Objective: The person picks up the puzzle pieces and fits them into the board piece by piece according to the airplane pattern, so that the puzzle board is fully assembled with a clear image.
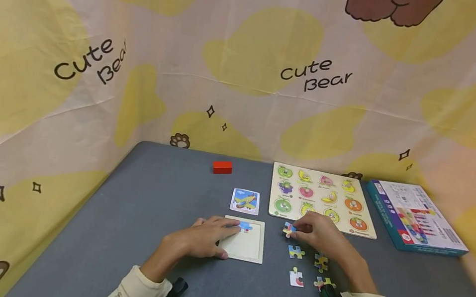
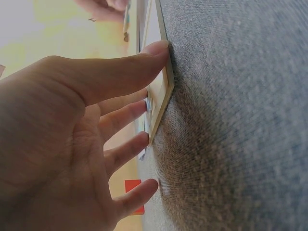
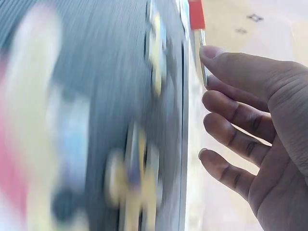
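My left hand (image 1: pixel 207 239) rests on the left side of a white square puzzle tray (image 1: pixel 247 250). Its thumb (image 2: pixel 144 60) touches the near edge, and its fingers are spread and fairly straight. A blue puzzle piece (image 1: pixel 247 226) lies at the top of the tray, by the fingertips. Between thumb and fingers, my right hand (image 1: pixel 319 234) pinches a puzzle piece (image 1: pixel 288 229) just right of the tray; the right wrist view shows that piece (image 3: pixel 204 62) edge-on. Below this hand lie loose puzzle pieces: a blue-yellow one (image 1: pixel 295 252), a white-red one (image 1: pixel 296 277), and others (image 1: pixel 321 263).
Behind the tray lies a picture card of a yellow plane (image 1: pixel 245 201). A red block (image 1: pixel 222 167) stands farther back. A fruit board (image 1: pixel 319 219) and a flat box (image 1: pixel 431 224) lie at the right rear. Printed cloth (image 1: pixel 248 69) surrounds the grey table (image 1: pixel 127 234).
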`<state>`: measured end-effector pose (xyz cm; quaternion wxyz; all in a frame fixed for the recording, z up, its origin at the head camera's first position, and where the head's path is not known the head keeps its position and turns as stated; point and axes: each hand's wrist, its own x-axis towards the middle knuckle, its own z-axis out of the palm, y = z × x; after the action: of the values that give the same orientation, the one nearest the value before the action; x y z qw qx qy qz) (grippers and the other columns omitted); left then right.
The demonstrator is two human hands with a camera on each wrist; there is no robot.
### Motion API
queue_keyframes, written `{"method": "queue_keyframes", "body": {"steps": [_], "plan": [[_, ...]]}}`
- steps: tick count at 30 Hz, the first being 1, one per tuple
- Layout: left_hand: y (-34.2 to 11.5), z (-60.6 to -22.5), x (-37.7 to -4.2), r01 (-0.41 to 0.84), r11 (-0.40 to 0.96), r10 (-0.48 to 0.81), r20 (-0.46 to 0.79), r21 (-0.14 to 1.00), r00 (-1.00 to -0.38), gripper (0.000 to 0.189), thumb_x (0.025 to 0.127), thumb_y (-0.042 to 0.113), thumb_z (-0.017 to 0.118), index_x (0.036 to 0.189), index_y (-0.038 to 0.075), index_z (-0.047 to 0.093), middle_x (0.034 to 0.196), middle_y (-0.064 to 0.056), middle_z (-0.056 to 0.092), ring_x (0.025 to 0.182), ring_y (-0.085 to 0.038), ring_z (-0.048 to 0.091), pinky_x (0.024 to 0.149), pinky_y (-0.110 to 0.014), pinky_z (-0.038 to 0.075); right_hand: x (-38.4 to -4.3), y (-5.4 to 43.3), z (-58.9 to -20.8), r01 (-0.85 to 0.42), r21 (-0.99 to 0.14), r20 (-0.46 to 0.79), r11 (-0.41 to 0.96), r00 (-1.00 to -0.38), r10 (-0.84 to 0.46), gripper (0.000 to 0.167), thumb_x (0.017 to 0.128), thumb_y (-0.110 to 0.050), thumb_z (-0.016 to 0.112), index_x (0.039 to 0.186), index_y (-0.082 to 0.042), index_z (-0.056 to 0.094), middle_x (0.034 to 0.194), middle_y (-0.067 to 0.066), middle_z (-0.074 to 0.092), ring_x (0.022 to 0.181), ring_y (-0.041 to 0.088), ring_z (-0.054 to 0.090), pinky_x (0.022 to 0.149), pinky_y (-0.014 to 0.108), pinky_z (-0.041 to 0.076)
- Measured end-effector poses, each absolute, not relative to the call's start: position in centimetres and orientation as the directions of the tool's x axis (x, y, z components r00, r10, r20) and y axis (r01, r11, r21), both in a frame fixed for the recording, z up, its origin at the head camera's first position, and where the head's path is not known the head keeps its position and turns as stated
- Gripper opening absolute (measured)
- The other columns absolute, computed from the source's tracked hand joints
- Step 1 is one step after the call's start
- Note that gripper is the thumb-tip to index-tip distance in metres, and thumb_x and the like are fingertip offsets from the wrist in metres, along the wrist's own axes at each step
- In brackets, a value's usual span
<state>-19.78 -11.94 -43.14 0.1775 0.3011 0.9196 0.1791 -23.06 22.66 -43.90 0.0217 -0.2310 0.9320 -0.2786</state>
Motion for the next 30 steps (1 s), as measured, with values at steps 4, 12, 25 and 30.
{"method": "queue_keyframes", "body": {"steps": [4,12,25,30], "plan": [[-11.9,-43.2,-19.8,0.496,0.754,0.618,-0.212,0.43,-0.757,0.073,0.098,0.026,0.078,0.162,0.017,0.045,0.171,0.002,0.036,0.155,-0.027,0.032,0.11,-0.055,0.033,-23.5,20.6,-43.9,-0.437,-0.55,0.105,0.711,-0.881,-0.46,0.019,0.092,-0.023,0.084,0.104,-0.008,0.081,0.09,-0.006,0.067,0.081,0.005,0.06,0.072,0.027,0.051],[-12.0,-43.1,-19.9,0.498,0.755,0.619,-0.214,0.426,-0.755,0.072,0.098,0.028,0.077,0.162,0.017,0.046,0.17,0.001,0.037,0.154,-0.028,0.033,0.109,-0.056,0.034,-24.2,17.4,-44.1,-0.466,-0.547,0.109,0.695,-0.863,-0.493,0.019,0.093,-0.021,0.084,0.104,-0.006,0.082,0.091,-0.006,0.067,0.079,0.004,0.059,0.071,0.025,0.05],[-11.8,-42.9,-19.7,0.485,0.764,0.611,-0.235,0.425,-0.756,0.072,0.098,0.028,0.077,0.162,0.017,0.047,0.17,0.001,0.037,0.154,-0.027,0.033,0.111,-0.057,0.034,-24.3,14.9,-45.0,-0.505,-0.529,0.104,0.682,-0.836,-0.538,0.019,0.091,-0.02,0.085,0.103,-0.004,0.082,0.088,-0.005,0.068,0.077,0.005,0.056,0.069,0.025,0.049],[-11.9,-43.0,-19.6,0.488,0.76,0.614,-0.228,0.429,-0.756,0.072,0.098,0.028,0.078,0.161,0.017,0.047,0.171,0.001,0.036,0.154,-0.027,0.033,0.111,-0.058,0.034,-24.2,14.7,-44.9,-0.476,-0.549,0.074,0.687,-0.846,-0.528,0.022,0.092,-0.019,0.084,0.111,-0.007,0.082,0.088,-0.006,0.066,0.077,0.007,0.056,0.069,0.026,0.048]]}}
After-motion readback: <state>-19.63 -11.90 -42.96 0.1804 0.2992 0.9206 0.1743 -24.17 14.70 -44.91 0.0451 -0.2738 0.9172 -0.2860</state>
